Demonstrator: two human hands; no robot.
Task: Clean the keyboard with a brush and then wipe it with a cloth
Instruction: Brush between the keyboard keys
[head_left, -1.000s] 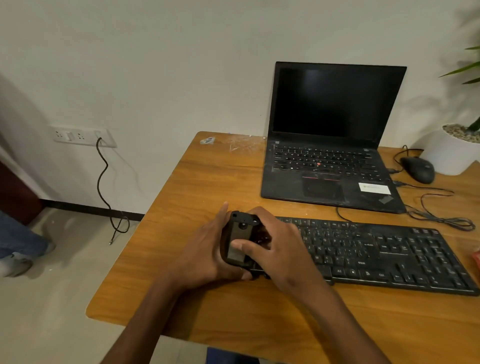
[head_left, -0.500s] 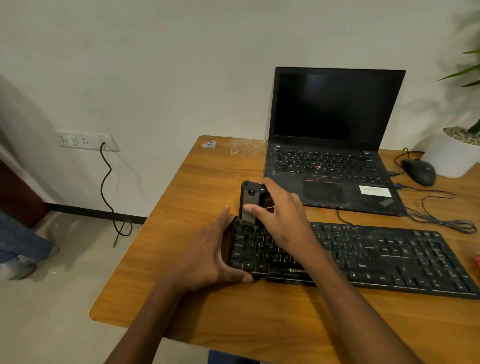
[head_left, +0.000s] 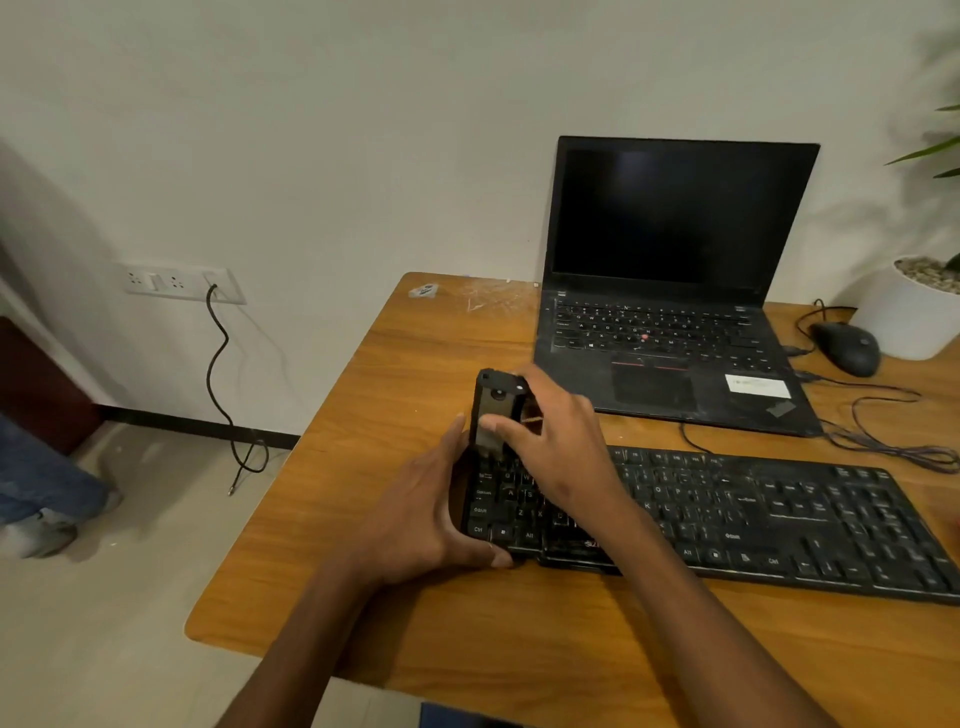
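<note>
Beyond the fingers, a white wall (head_left: 363, 130) backs the wooden table (head_left: 415, 364), whose left edge drops to open floor (head_left: 130, 597). An open laptop (head_left: 670, 291) sits farther off, a mouse (head_left: 847, 347) to its right. The black keyboard (head_left: 753, 514) stretches rightward from both hands. The left hand (head_left: 431, 514) wraps the keyboard's left end, thumb on its front edge. The right hand (head_left: 550, 441) clamps a black brush (head_left: 496, 415) upright over the top-left keys.
</note>
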